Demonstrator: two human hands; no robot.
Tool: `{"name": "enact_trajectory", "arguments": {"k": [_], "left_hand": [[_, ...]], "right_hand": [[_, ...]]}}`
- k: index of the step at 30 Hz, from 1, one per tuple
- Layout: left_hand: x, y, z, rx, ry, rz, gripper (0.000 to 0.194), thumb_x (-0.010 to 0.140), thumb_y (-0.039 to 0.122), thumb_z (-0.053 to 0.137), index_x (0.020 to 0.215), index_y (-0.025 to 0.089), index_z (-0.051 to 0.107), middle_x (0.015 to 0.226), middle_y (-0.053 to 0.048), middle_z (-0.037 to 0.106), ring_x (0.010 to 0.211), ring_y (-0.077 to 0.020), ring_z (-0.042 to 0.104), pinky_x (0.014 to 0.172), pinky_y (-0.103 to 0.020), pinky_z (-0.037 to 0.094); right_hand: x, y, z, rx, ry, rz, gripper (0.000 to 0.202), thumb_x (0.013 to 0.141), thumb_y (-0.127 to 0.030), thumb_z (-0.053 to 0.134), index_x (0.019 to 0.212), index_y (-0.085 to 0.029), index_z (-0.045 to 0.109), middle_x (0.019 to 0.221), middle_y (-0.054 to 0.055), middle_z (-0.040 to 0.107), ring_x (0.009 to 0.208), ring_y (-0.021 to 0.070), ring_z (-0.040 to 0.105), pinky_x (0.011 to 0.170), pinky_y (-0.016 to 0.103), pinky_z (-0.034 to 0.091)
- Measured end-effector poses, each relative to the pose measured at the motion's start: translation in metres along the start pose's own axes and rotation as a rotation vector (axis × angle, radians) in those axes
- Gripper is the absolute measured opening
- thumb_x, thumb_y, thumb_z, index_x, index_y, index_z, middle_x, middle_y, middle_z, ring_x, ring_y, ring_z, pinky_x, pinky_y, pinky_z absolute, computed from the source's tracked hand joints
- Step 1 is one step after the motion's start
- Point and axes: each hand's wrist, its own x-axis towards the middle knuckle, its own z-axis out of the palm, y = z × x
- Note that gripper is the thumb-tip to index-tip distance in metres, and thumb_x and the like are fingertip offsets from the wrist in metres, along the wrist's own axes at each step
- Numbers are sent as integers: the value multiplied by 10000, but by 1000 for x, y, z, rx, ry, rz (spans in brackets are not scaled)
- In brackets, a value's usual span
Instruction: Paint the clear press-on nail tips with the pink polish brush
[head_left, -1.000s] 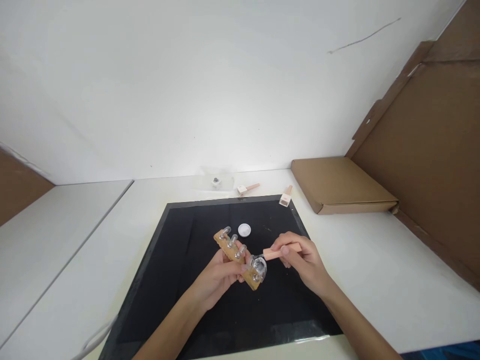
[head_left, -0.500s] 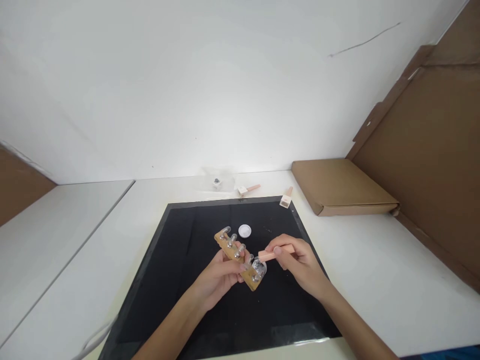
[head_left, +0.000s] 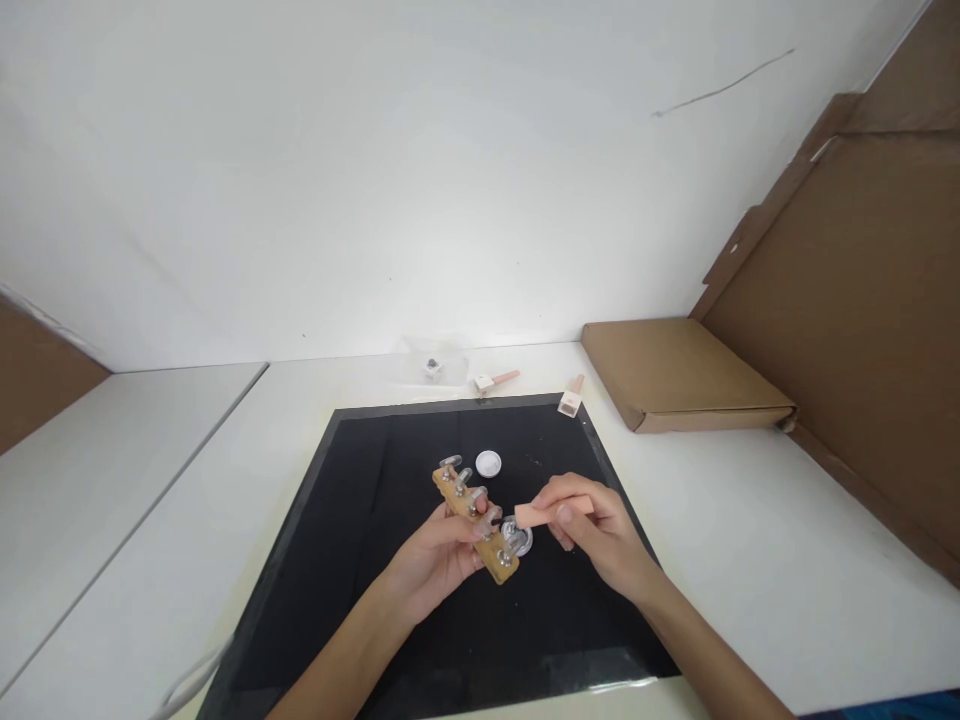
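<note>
My left hand [head_left: 439, 550] is closed on a tan bar [head_left: 499, 562] that carries several clear nail tips [head_left: 462, 478] on small silvery mounts. The bar slants down to the right over a black mat [head_left: 420, 640]. In my right hand [head_left: 600, 515] is a pink stick-like handle [head_left: 534, 514], pinched between thumb and fingers. Its left end is close to the lower nail tips; whether it touches one is unclear. Just below that end shows a small round silvery-white dish [head_left: 527, 541], partly hidden behind the bar. A small white round lid [head_left: 489, 463] lies farther back on the mat.
Behind the mat lie two small white square pieces with pink handles, one at the middle [head_left: 484, 383] and one at the right corner [head_left: 570, 402]. A clear packet [head_left: 450, 368] lies by the wall. A flat cardboard box [head_left: 682, 370] sits at the right.
The bar has turned slightly in my left hand, and its lower end has shifted left, baring more of the round dish. My right hand with the pink handle has barely moved.
</note>
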Motion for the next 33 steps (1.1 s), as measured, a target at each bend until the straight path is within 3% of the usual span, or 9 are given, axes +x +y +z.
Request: {"name": "enact_trajectory", "arguments": {"k": [5, 14, 33], "left_hand": [[1, -1, 0, -4, 9, -13, 275, 517, 27, 717, 741, 145, 612, 706, 7, 595, 687, -123, 578, 643, -239, 432], [0, 0, 1, -33, -36, -26, 266, 525, 45, 747, 725, 142, 600, 691, 12, 591, 650, -109, 575, 637, -234, 439], [1, -2, -2, -35, -32, -23, 275, 515, 39, 734, 729, 139, 594, 658, 11, 563, 631, -103, 544, 611, -222, 418]], "right_hand": [[2, -2, 0, -14, -85, -46, 214, 912, -361, 548, 888, -204, 692, 693, 8, 622, 556, 108, 520, 533, 235, 406], [2, -1, 0, -119, -52, 3, 244, 919, -369, 527, 874, -189, 686, 734, 31, 660, 582, 124, 559, 516, 236, 415], [3, -1, 0, -160, 9, 68, 257, 912, -384, 524, 837, -189, 673, 622, -3, 575, 527, 114, 514, 472, 224, 381]]}}
